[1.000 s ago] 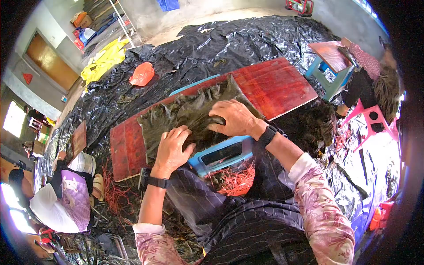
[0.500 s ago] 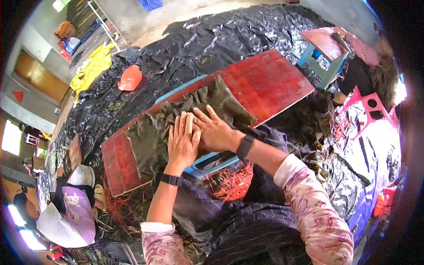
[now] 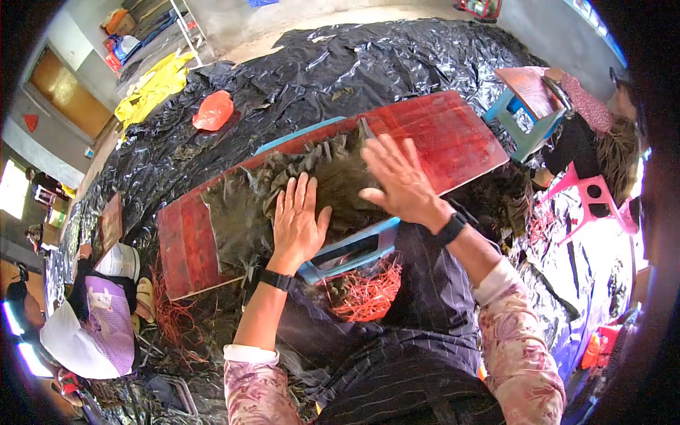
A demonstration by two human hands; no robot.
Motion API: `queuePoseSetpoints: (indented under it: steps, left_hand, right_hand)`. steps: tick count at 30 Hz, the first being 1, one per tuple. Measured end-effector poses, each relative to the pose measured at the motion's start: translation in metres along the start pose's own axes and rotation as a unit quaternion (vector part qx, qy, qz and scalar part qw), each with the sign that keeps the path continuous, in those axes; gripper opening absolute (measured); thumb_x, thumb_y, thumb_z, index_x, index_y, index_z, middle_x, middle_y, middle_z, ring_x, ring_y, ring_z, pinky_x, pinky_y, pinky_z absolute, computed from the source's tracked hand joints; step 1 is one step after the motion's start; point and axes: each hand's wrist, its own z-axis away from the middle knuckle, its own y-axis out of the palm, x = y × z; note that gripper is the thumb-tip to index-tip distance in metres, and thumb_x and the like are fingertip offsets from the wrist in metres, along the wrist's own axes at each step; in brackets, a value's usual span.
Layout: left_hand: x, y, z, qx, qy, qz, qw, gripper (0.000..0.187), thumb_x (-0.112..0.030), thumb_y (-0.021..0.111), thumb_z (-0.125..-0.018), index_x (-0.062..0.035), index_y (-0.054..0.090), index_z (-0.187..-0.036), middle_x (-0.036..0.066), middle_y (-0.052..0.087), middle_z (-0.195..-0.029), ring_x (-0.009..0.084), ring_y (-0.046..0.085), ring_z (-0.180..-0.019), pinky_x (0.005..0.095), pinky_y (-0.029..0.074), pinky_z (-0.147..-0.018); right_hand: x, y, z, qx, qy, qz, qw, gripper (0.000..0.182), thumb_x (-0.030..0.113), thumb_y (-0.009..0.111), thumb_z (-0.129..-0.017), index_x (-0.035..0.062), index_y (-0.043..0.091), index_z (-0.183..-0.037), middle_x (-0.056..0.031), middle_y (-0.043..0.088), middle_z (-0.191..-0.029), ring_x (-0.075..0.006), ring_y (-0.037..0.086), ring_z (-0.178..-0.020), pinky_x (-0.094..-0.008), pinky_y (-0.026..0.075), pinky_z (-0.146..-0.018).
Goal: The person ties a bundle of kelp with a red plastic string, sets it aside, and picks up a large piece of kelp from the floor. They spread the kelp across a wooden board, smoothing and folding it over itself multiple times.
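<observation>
A dark, wrinkled, leaf-like sheet (image 3: 237, 225) lies across a red board (image 3: 453, 134), which rests on a blue stool (image 3: 354, 249). My left hand (image 3: 299, 225) lies on the sheet near its middle, palm down with the fingers out. Over the sheet's right part is my right hand (image 3: 404, 180), its fingers spread and nothing held; whether it touches the sheet I cannot tell. Red strings (image 3: 365, 294) are heaped below the stool, close to my lap.
Black plastic sheeting (image 3: 283, 78) covers the floor, with a red plastic bag (image 3: 213, 111) on it. A person (image 3: 106, 312) sits at the left. Another person's sleeve (image 3: 586, 105) shows by a board-topped stool (image 3: 528, 92). A pink stool (image 3: 595, 202) is at right.
My right hand has moved right, away from my left hand, and its fingers have spread. My left hand has stayed on the sheet. The view has shifted slightly.
</observation>
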Motion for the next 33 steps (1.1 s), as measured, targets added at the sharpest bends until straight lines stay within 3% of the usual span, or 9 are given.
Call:
queuePoseSetpoints:
  steps: [8,12,15,17,22,25,28,31,33]
  left_hand:
    - [-0.002,-0.001,0.004,0.005,-0.007,0.012,1.000,0.062,-0.031,0.052,-0.094,-0.0048,0.031,-0.146,0.016,0.032,-0.151,0.0361,0.029,-0.140,0.0479,0.022,-0.115]
    - [-0.001,-0.003,0.002,-0.014,-0.012,0.030,0.999,0.062,-0.031,0.053,-0.094,-0.0044,0.031,-0.146,0.019,0.030,-0.152,0.0370,0.028,-0.140,0.0482,0.022,-0.115]
    - [-0.008,-0.016,0.006,-0.058,-0.010,0.063,0.996,0.061,-0.025,0.054,-0.093,-0.0035,0.031,-0.145,0.021,0.026,-0.152,0.0390,0.027,-0.140,0.0486,0.022,-0.115]
    - [-0.012,-0.025,0.020,-0.057,-0.024,0.075,0.995,0.057,-0.019,0.054,-0.093,-0.0036,0.033,-0.144,0.020,0.026,-0.152,0.0396,0.027,-0.139,0.0480,0.024,-0.114]
    - [-0.010,-0.022,0.047,-0.041,-0.060,0.027,0.997,0.049,-0.013,0.052,-0.094,-0.0074,0.041,-0.141,0.017,0.035,-0.148,0.0364,0.033,-0.137,0.0461,0.028,-0.113]
    - [-0.010,-0.016,0.049,-0.054,-0.065,0.020,0.996,0.047,-0.015,0.051,-0.095,-0.0063,0.042,-0.140,0.016,0.039,-0.145,0.0344,0.035,-0.136,0.0455,0.028,-0.114]
    - [-0.008,-0.012,0.050,-0.074,-0.059,0.013,0.995,0.046,-0.016,0.052,-0.094,-0.0053,0.043,-0.139,0.017,0.043,-0.142,0.0340,0.037,-0.135,0.0452,0.029,-0.113]
    - [-0.006,-0.007,0.052,-0.096,-0.061,0.020,0.993,0.047,-0.017,0.053,-0.094,-0.0050,0.044,-0.138,0.017,0.044,-0.142,0.0335,0.038,-0.135,0.0450,0.029,-0.113]
    - [-0.006,-0.005,0.053,-0.109,-0.059,0.026,0.992,0.046,-0.017,0.053,-0.094,-0.0047,0.045,-0.138,0.017,0.044,-0.142,0.0332,0.038,-0.135,0.0447,0.029,-0.113]
  right_hand:
    - [-0.011,0.031,-0.009,0.067,-0.067,-0.020,0.995,0.065,0.051,0.040,-0.098,0.0044,0.039,-0.143,-0.0126,0.039,-0.149,-0.0287,0.028,-0.142,-0.0539,0.015,-0.116]
    - [-0.049,0.019,0.013,0.041,0.005,0.063,0.997,0.065,0.045,0.047,-0.097,0.0023,0.035,-0.144,-0.0148,0.043,-0.145,-0.0327,0.037,-0.135,-0.0513,0.026,-0.110]
    - [-0.058,0.008,0.007,-0.038,0.149,-0.034,0.988,0.066,0.045,0.055,-0.093,0.0018,0.040,-0.141,-0.0169,0.049,-0.139,-0.0354,0.044,-0.128,-0.0519,0.031,-0.105]
    - [-0.050,0.003,-0.001,0.047,0.192,-0.137,0.971,0.064,0.044,0.062,-0.088,-0.0004,0.049,-0.133,-0.0196,0.058,-0.127,-0.0359,0.050,-0.121,-0.0508,0.035,-0.103]
    - [-0.047,0.015,-0.017,0.000,0.201,-0.207,0.957,0.045,0.033,0.068,-0.081,-0.0029,0.064,-0.108,-0.0208,0.068,-0.097,-0.0357,0.064,-0.092,-0.0439,0.049,-0.078]
    - [-0.053,0.005,-0.027,0.114,0.252,-0.251,0.928,0.029,0.023,0.071,-0.078,-0.0037,0.069,-0.089,-0.0154,0.069,-0.079,-0.0300,0.067,-0.073,-0.0381,0.050,-0.063]
    - [-0.045,-0.010,-0.027,0.100,0.371,-0.580,0.718,0.011,0.010,0.070,-0.078,-0.0004,0.069,-0.077,-0.0047,0.067,-0.073,-0.0151,0.064,-0.066,-0.0304,0.048,-0.059]
    - [-0.026,-0.034,-0.042,0.061,0.365,-0.673,0.641,0.010,0.011,0.071,-0.077,0.0012,0.070,-0.078,-0.0057,0.067,-0.076,-0.0148,0.063,-0.066,-0.0298,0.047,-0.059]
    - [-0.016,-0.038,-0.060,0.066,0.351,-0.669,0.652,0.011,0.013,0.071,-0.078,0.0025,0.071,-0.080,-0.0048,0.068,-0.079,-0.0143,0.062,-0.068,-0.0298,0.047,-0.063]
